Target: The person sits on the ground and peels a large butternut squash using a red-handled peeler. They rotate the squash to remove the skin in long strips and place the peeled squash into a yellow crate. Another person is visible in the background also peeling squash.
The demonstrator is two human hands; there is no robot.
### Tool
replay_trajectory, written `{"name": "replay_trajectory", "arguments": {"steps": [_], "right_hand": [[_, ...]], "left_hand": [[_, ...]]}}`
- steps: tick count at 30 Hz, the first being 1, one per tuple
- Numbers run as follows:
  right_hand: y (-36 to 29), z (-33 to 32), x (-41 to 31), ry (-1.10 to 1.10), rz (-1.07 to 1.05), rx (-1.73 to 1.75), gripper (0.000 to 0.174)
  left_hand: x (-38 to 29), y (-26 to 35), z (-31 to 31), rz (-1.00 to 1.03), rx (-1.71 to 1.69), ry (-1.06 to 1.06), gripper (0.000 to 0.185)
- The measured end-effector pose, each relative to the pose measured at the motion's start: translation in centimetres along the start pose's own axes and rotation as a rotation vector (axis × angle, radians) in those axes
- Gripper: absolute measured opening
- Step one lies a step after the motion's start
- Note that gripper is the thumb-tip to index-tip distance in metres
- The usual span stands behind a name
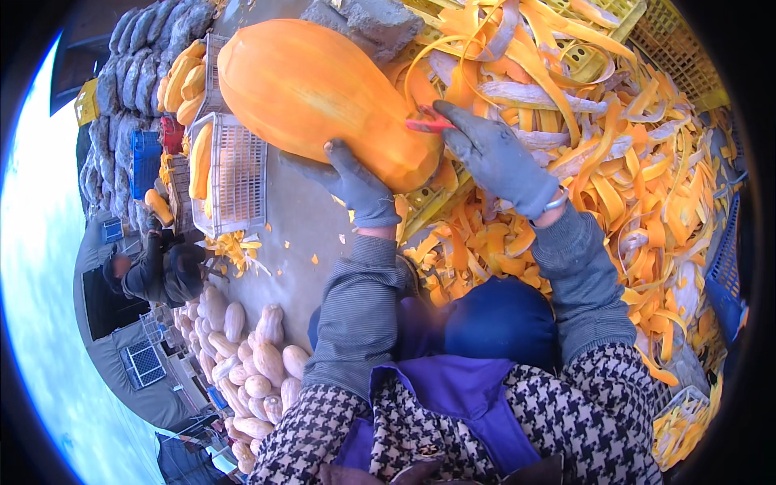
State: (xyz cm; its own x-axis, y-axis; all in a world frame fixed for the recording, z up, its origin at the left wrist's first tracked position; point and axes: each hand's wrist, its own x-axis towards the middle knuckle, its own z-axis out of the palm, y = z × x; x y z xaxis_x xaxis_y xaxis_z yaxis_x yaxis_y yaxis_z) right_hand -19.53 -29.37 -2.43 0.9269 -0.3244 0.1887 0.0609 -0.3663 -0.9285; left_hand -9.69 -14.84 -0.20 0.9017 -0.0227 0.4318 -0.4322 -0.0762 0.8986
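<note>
A large peeled orange squash (pixel 315 91) lies tilted in front of me, its surface smooth and bare of skin. My left hand (pixel 357 185), in a grey glove, supports it from the near side, thumb pressed on the flesh. In my gloved right hand (pixel 500 154) is a red peeler (pixel 430 121), held against the narrower end of the squash. A thin strip of peel (pixel 418 66) curls up close to the peeler. Below that end shows part of a yellow plastic crate (pixel 445 203). The underside of the squash is hidden.
Peel strips (pixel 606 182) heap up on the right. Left stands a white crate (pixel 236 176) holding peeled squashes, with unpeeled squashes (pixel 260 364) piled on the ground nearer me. Another person (pixel 163 267) works at far left. A grey block (pixel 376 27) sits beyond the squash.
</note>
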Motion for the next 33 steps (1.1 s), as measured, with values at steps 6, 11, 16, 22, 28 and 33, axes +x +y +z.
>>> {"name": "replay_trajectory", "arguments": {"steps": [6,11,16,22,28,33], "right_hand": [[-0.3,-3.8,-4.4,-0.086,0.188,0.095,0.046],[-6.1,0.7,9.3,0.405,-0.630,-0.470,0.038],[-7.2,2.8,9.7,0.308,-0.408,-0.647,0.039],[-2.0,0.7,-8.3,-0.270,0.163,-0.743,0.048],[-5.0,1.1,-2.6,0.250,-0.250,-0.411,0.046],[-8.4,4.7,10.2,0.412,-0.454,-0.610,0.041]], "left_hand": [[0.1,-0.9,-0.5,0.032,0.168,0.018,0.082],[0.3,-1.1,-0.7,0.060,0.122,0.014,0.077],[0.0,-1.0,-0.5,-0.025,0.044,0.048,0.070],[0.1,-1.4,-0.2,-0.019,-0.047,0.067,0.067],[0.0,-1.7,-0.2,0.011,-0.070,0.055,0.065],[0.1,-2.4,-0.2,-0.009,-0.021,0.067,0.068]]}}
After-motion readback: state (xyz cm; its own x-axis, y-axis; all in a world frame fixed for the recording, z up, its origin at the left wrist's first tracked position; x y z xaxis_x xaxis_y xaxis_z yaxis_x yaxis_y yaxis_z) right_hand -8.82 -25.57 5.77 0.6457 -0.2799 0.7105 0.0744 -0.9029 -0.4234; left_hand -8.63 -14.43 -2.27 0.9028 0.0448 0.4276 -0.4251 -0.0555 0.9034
